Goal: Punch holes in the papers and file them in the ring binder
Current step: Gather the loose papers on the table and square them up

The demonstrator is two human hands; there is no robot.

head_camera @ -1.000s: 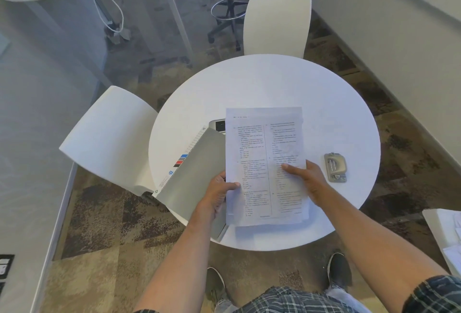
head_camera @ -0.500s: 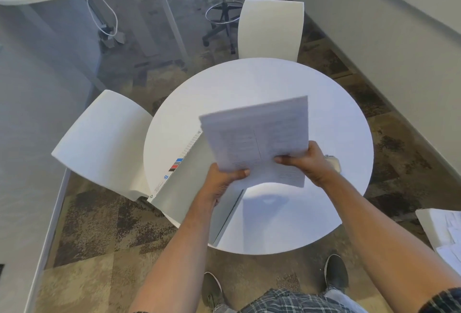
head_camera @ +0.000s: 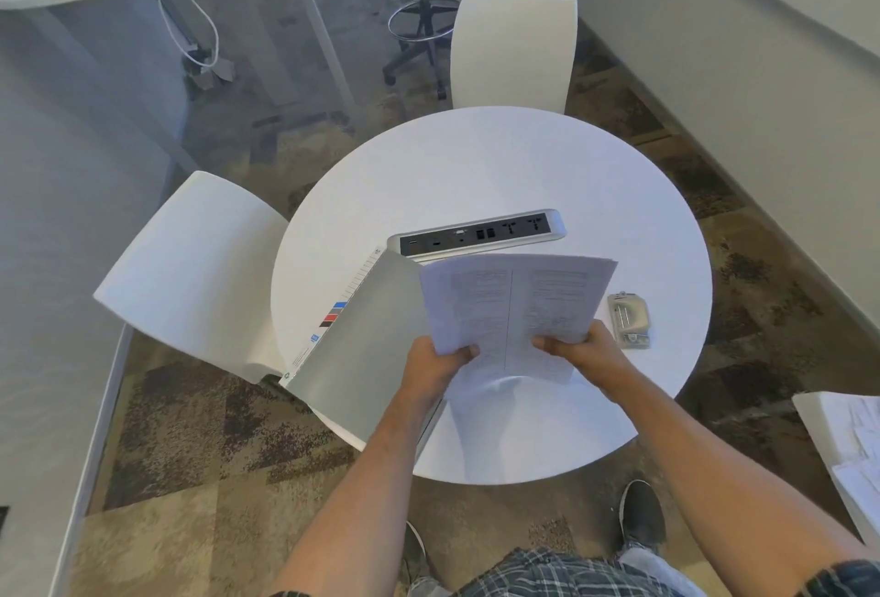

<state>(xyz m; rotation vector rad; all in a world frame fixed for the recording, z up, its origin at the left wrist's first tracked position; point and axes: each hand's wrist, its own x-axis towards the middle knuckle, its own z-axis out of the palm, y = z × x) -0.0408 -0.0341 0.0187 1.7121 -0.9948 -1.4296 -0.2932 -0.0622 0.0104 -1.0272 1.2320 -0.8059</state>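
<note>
A stack of printed papers (head_camera: 514,296) is held above the round white table (head_camera: 476,168), tilted up toward me. My left hand (head_camera: 435,365) grips its lower left corner and my right hand (head_camera: 578,351) grips its lower right edge. A grey ring binder (head_camera: 362,344) lies closed on the table's left side, partly over the edge, under my left wrist. A small metal hole punch (head_camera: 629,319) rests on the table to the right of the papers.
A power and socket strip (head_camera: 476,233) is set in the table behind the papers. White chairs stand at the far side (head_camera: 514,49) and left (head_camera: 190,272). More loose papers lie on a white surface (head_camera: 852,453) at right. An office stool (head_camera: 419,25) stands beyond.
The papers were lying flat on the table under both hands; I have lifted them off it, tilted them up and shifted them right, uncovering the socket strip.
</note>
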